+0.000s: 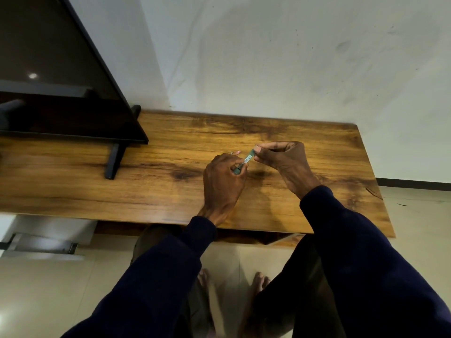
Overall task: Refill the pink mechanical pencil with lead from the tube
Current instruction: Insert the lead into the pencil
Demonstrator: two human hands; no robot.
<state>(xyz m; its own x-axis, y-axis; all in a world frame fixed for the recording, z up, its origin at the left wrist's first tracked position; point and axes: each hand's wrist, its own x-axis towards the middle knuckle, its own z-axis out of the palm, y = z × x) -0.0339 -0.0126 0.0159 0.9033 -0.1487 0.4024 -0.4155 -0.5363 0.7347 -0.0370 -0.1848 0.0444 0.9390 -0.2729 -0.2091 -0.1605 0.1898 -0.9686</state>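
The fingers (236, 165) of the left hand (223, 181) were curled round the near, lower end of the lead tube (248, 158), while the fingers (259, 150) of the right hand (283, 156) pinched its far, upper end between thumb and forefinger. The lead tube, greenish with a pale label, slanted from near-left to far-right between the two hands and was held just above the surface (158, 191). A short pale-pink end of the pink mechanical pencil (235, 152) poked out just beyond the left knuckles; whether that hand held it or it lay on the wood could not be told. Both arms wore dark blue sleeves (353, 240) that reached in from the near edge. The surface was brown wood with dark grain. At its far left stood a black screen (61, 69) on a black foot (113, 162). A white wall (280, 57) rose behind, and bare feet (260, 280) showed on the pale floor below.
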